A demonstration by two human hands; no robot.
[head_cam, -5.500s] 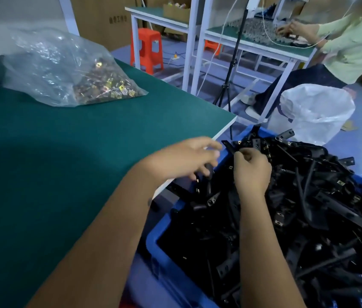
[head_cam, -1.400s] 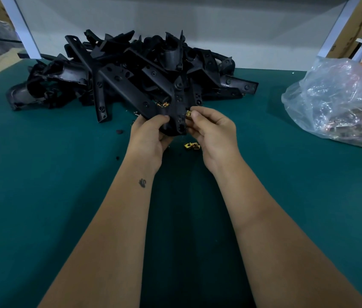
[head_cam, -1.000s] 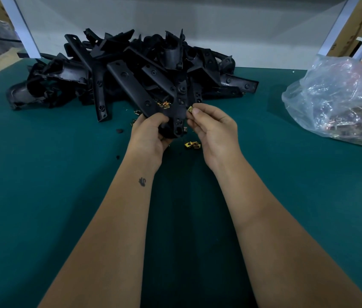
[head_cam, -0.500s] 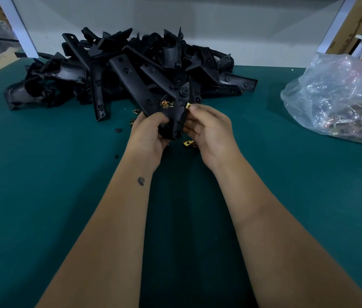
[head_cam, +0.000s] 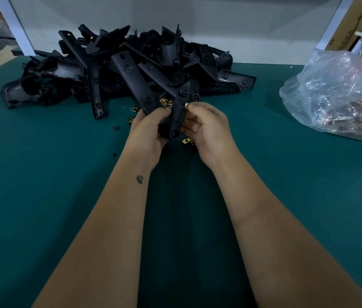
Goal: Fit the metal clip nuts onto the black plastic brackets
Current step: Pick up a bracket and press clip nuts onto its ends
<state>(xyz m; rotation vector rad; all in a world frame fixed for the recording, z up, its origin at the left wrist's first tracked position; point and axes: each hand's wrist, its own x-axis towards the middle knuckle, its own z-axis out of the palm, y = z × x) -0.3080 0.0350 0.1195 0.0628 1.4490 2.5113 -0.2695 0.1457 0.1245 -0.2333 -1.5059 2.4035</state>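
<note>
Dark green counter (head_cam: 42, 196). Left hand (head_cam: 148, 132) grips the lower end of a long black plastic bracket (head_cam: 179, 107), held near upright at frame centre. Right hand (head_cam: 209, 127) pinches a small gold metal clip nut (head_cam: 186, 105) against the bracket's right edge, thumb and forefinger clamped on it. Hands close together, the bracket between them. Loose gold clip nuts (head_cam: 185, 141) lie on the counter just below the hands. Heap of black plastic brackets (head_cam: 109, 70) at 12 o'clock. Clear plastic bag of clip nuts (head_cam: 340, 96) at 2 o'clock.
</note>
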